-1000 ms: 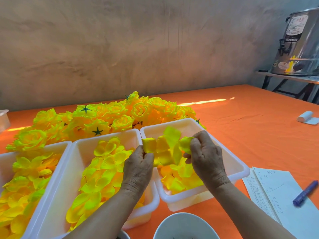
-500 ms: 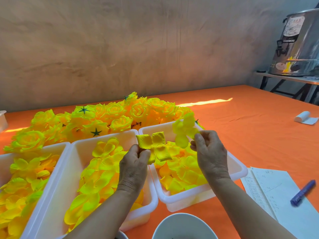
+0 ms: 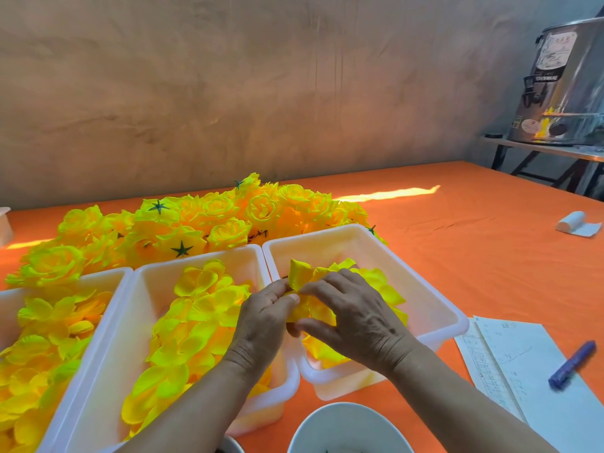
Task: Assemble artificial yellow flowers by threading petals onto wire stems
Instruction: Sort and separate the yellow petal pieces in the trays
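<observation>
- Our left hand (image 3: 261, 325) and right hand (image 3: 359, 318) meet over the right tray (image 3: 327, 243), holding 1 yellow petal cluster (image 3: 302, 273) between them.
- The left fingers curl in and pinch its left edge. The right thumb and forefinger nip it, and the other right fingers lie looser across the petals.
- We judge this to be the threading step, with a petal layer being seated on the centre. We cannot make out the wire stem.
- Next, we need to keep the hole centred, push the layer home, then take another from the middle tray (image 3: 150, 295).
- Finished flowers (image 3: 212, 220) lie piled beyond the trays.
</observation>
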`<move>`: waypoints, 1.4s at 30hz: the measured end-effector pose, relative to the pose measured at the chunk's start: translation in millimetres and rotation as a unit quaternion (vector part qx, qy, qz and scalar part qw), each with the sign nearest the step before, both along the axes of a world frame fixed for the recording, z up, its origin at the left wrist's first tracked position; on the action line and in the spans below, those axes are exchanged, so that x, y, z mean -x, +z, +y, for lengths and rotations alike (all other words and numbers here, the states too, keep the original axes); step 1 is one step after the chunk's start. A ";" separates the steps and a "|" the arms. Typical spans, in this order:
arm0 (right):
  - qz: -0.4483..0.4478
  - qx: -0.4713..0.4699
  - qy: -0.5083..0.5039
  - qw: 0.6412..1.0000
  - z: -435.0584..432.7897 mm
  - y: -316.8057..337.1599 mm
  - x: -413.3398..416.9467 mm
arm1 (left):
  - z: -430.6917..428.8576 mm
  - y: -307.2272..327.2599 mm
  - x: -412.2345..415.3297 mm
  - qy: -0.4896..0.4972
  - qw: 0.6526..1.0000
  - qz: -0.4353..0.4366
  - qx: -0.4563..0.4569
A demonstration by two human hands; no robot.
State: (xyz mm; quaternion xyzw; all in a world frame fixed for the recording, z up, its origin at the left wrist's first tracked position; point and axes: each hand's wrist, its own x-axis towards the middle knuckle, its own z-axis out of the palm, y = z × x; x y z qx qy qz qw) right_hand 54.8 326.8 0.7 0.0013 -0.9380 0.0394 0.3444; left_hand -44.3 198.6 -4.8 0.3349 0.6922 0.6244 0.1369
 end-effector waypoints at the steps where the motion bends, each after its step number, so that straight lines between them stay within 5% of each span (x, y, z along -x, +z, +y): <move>1: 0.000 -0.004 0.001 1.000 0.4 -0.4 0.2 | -1.0 0.1 -0.3 -0.017 1.000 -0.010 -0.008; 21: 0.022 0.148 -0.091 0.985 1.6 2.3 -0.8 | 4.2 -8.9 -4.6 0.002 0.999 0.039 -0.007; 42: -0.036 0.295 0.055 0.953 6.8 2.8 -1.7 | 2.2 -9.1 -2.7 -0.015 0.994 0.109 -0.023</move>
